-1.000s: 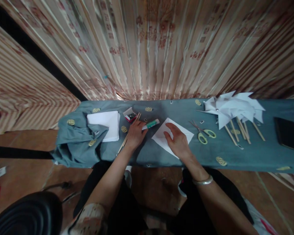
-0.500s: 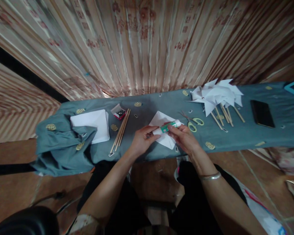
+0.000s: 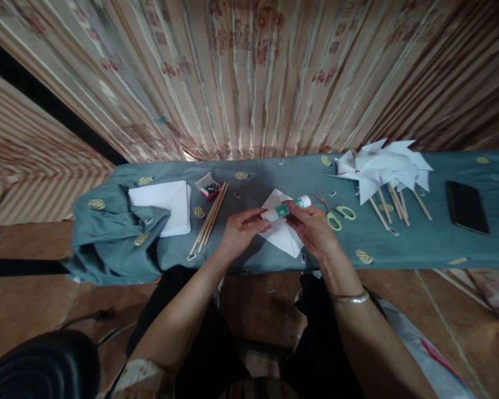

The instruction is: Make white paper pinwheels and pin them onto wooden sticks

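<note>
Between my two hands is a green and white glue stick [image 3: 283,210], held almost level above a folded white paper square [image 3: 283,239]. My left hand [image 3: 244,230] pinches its white left end between thumb and fingers. Around the green and white barrel, toward the right end, my right hand [image 3: 311,224] is closed. The paper lies on the cloth under both hands, partly covered by them. Just right of my right hand lie scissors [image 3: 335,218] with light green handles.
On the grey-green cloth [image 3: 266,172] at left are a stack of white paper [image 3: 177,208], a small red and white box [image 3: 208,187] of dark pins and several wooden sticks [image 3: 210,217]. Paper pinwheels [image 3: 393,166] and a dark phone [image 3: 467,206] lie right. A curtain [image 3: 249,83] hangs behind.
The glue stick has turned a little in my fingers, showing a different side of its label. The whole view has shifted slightly; both hands stay over the folded paper.
</note>
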A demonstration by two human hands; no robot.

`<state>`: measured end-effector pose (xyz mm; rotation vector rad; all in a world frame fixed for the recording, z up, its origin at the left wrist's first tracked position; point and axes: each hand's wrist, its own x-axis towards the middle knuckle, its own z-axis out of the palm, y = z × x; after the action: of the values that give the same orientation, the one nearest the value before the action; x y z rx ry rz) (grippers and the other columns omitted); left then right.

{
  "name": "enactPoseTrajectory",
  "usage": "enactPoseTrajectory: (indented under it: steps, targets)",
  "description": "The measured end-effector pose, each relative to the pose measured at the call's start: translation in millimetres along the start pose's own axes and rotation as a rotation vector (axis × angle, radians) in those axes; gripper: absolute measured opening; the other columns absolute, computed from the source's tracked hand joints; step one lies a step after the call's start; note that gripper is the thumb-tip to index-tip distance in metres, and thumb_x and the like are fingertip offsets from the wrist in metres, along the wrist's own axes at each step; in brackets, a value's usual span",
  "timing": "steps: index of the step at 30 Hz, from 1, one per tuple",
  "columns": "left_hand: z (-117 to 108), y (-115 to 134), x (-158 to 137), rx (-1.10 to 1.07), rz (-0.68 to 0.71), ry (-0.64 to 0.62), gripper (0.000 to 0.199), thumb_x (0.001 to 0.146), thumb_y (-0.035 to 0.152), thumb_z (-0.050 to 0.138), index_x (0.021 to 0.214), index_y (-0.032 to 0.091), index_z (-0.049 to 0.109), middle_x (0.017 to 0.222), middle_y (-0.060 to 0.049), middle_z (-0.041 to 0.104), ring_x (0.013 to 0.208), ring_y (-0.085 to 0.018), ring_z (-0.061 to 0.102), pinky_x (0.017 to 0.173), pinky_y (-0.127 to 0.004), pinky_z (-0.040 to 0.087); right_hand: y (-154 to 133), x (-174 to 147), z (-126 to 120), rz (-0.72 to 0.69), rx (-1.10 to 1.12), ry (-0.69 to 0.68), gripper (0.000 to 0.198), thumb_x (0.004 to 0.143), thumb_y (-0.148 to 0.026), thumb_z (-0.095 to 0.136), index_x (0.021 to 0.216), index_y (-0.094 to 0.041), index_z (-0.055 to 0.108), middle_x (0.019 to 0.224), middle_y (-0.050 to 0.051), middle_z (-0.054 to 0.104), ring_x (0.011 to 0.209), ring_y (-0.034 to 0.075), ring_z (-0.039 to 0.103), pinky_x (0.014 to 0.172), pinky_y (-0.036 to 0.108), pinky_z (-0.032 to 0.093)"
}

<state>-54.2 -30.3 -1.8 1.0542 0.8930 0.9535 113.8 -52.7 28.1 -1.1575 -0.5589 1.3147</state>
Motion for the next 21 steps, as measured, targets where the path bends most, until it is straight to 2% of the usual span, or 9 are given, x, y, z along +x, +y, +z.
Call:
enactPoseTrajectory:
  steps: [3, 5, 9, 12, 16, 21]
  targets:
    - [-7, 4, 2, 0.027, -0.021, 0.045, 0.053, 0.062, 0.047, 0.087, 0.101, 0.013, 0.075, 0.085, -0.005, 0.075, 0.076, -0.019, 0.072, 0.082, -0.038, 0.060, -5, 3, -6, -0.044, -0.001, 0.058, 0.038, 0.049, -0.048, 0.094, 0.064, -0.021, 0.072, 0.064, -0.002, 0.070, 0.057, 0.011, 0.060, 0.053, 0.023, 0.049]
    - [-19, 7, 3, 0.134, -0.006, 0.048, 0.048, 0.066, 0.046, 0.083, 0.101, 0.014, 0.076, 0.085, -0.006, 0.075, 0.077, -0.020, 0.071, 0.080, -0.037, 0.059, -12, 6, -15, -0.066, 0.008, 0.110, 0.040, 0.046, -0.047, 0.095, 0.065, -0.021, 0.072, 0.063, -0.003, 0.068, 0.055, 0.008, 0.058, 0.050, 0.019, 0.046]
    - [-50, 11, 3, 0.678, 0.216, 0.033, 0.031, 0.076, 0.029, 0.073, 0.105, 0.018, 0.076, 0.088, -0.004, 0.071, 0.079, -0.017, 0.066, 0.082, -0.034, 0.056, -21, 12, -36, -0.068, -0.037, 0.172, 0.044, 0.044, -0.049, 0.095, 0.066, -0.020, 0.071, 0.060, -0.004, 0.066, 0.052, 0.007, 0.056, 0.046, 0.018, 0.042]
    - [-67, 9, 4, 0.961, 0.293, 0.016, 0.030, 0.082, 0.023, 0.065, 0.111, 0.019, 0.074, 0.092, -0.004, 0.068, 0.083, -0.017, 0.065, 0.084, -0.035, 0.055, -18, 16, -46, -0.077, -0.160, 0.179, 0.047, 0.046, -0.054, 0.093, 0.066, -0.019, 0.069, 0.060, -0.002, 0.067, 0.052, 0.008, 0.058, 0.047, 0.020, 0.042]
    - [-73, 3, 7, 1.151, 0.343, -0.020, 0.036, 0.085, 0.021, 0.061, 0.120, 0.018, 0.070, 0.106, -0.008, 0.066, 0.099, -0.021, 0.065, 0.095, -0.039, 0.054, -11, 19, -54, -0.128, -0.321, 0.173, 0.046, 0.053, -0.057, 0.089, 0.069, -0.018, 0.070, 0.059, 0.000, 0.067, 0.053, 0.011, 0.059, 0.050, 0.024, 0.044]
    - [-66, 1, 10, 1.247, 0.434, -0.055, 0.041, 0.086, 0.021, 0.061, 0.126, 0.018, 0.065, 0.118, -0.011, 0.063, 0.113, -0.026, 0.061, 0.104, -0.046, 0.051, -5, 20, -62, -0.142, -0.418, 0.133, 0.041, 0.059, -0.056, 0.085, 0.069, -0.020, 0.068, 0.057, -0.002, 0.064, 0.054, 0.012, 0.058, 0.053, 0.026, 0.045]
